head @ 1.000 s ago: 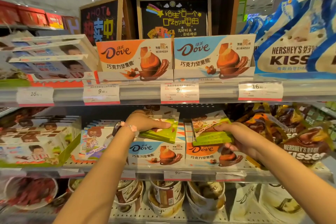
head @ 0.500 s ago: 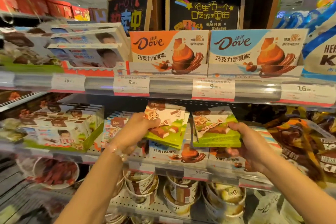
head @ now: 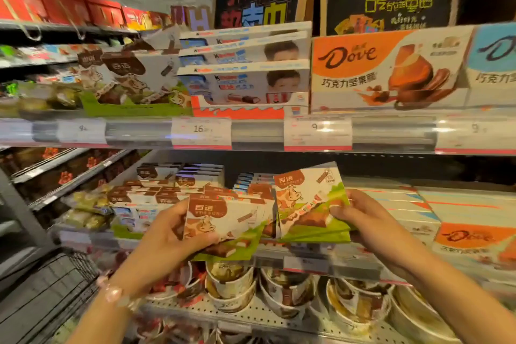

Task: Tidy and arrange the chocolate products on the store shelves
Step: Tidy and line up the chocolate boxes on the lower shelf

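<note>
We hold two small stacks of flat cardboard chocolate packs, each white and green with a brown label and a cartoon cow, in front of the middle shelf. Our left hand (head: 170, 234) grips the left stack of cow-print chocolate packs (head: 226, 227), thumb curled over the near face and fingers behind it. Our right hand (head: 360, 218) pinches the right stack of cow-print chocolate packs (head: 310, 204) along its right edge, thumb on the front. The two stacks are tilted and sit just beside each other, their inner edges meeting or nearly so; we cannot tell which. A pale beaded bracelet (head: 114, 292) circles our left wrist.

Behind the stacks, to the left, more packs of the same design lie in a green-edged display tray (head: 125, 232). On the shelf above stands an orange and white Dove carton (head: 388, 70), with white Kinder chocolate boxes (head: 245, 67) to its left. White price tags (head: 201, 131) line that shelf's rail. Below, paper cups of chocolate (head: 231, 285) fill the lowest shelf.
</note>
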The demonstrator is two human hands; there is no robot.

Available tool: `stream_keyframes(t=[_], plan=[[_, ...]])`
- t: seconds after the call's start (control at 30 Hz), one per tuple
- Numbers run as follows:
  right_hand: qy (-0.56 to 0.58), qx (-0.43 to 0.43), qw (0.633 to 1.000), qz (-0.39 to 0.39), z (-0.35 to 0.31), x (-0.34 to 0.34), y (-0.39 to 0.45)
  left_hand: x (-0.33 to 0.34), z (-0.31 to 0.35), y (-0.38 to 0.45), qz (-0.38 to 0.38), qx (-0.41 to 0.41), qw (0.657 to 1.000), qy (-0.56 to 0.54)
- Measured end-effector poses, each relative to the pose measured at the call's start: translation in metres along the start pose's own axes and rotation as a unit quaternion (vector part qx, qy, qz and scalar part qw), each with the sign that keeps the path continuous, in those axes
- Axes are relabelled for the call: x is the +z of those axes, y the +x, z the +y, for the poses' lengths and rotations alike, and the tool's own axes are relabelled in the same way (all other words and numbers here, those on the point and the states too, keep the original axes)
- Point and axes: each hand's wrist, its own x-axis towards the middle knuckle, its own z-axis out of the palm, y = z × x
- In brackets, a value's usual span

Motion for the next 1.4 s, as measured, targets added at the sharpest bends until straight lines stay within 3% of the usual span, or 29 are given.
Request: stream_keyframes(t=[0.23, 0.37, 0.67, 1.1, 1.4], plan=[[-0.067, -0.067, 0.995, 0.035, 0.011, 0.077, 0.019, -0.081, -0.029, 0.012, -0.075, 0.091, 0.990, 0.080], [-0.078, -0.100, 0.989, 0.076, 0.015, 0.112, 0.030, -0.109, -0.058, 0.039, -0.120, 0.169, 0.960, 0.189], [-0.139, -0.137, 0.972, 0.131, 0.017, 0.151, 0.043, -0.120, -0.092, 0.078, -0.147, 0.167, 0.915, 0.337], [-0.122, -0.127, 0.980, 0.095, 0.007, 0.175, 0.086, -0.126, -0.090, 0.069, -0.173, 0.170, 0.919, 0.310], [-0.123, -0.078, 0.989, 0.001, -0.003, 0.198, 0.106, -0.126, -0.090, 0.067, -0.160, 0.176, 0.920, 0.312]])
